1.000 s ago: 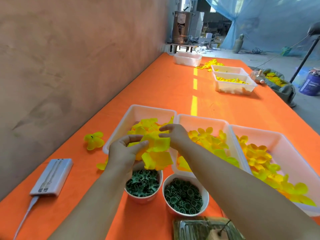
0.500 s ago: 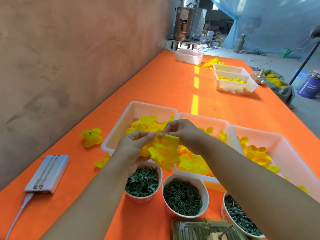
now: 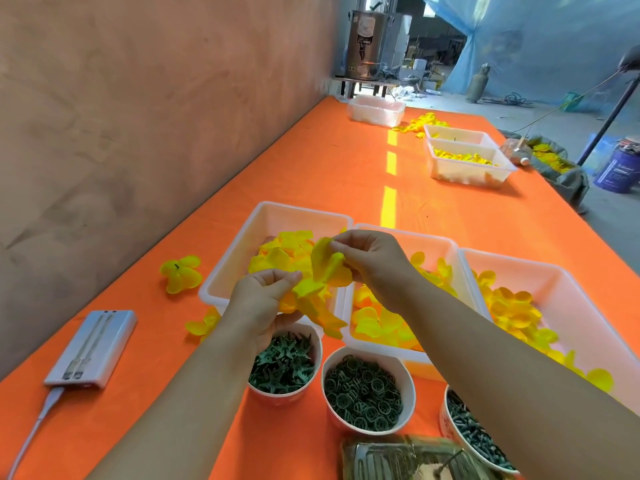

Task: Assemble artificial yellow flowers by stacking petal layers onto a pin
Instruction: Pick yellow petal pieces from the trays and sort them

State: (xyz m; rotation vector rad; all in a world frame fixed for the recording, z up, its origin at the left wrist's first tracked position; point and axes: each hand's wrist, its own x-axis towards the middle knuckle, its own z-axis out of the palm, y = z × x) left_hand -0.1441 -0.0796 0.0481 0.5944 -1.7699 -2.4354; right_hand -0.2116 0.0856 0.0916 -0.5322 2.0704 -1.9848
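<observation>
— What does the left hand [image 3: 259, 303] pinch?
— Cannot tell; bunched yellow fabric petal layers [image 3: 320, 289] cover it.
— At six o'clock?
— A shiny wrapped block [image 3: 398, 459], cut by the bottom edge. At five, the right forearm [image 3: 485, 358] hides part of a white paper cup [image 3: 444, 419].

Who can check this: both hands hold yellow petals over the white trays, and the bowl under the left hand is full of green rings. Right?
One slip: the head view shows the bowl under the left hand holds green star-shaped pieces, not rings. The rest stands: it and the right hand hold yellow petals over the white trays.
</observation>
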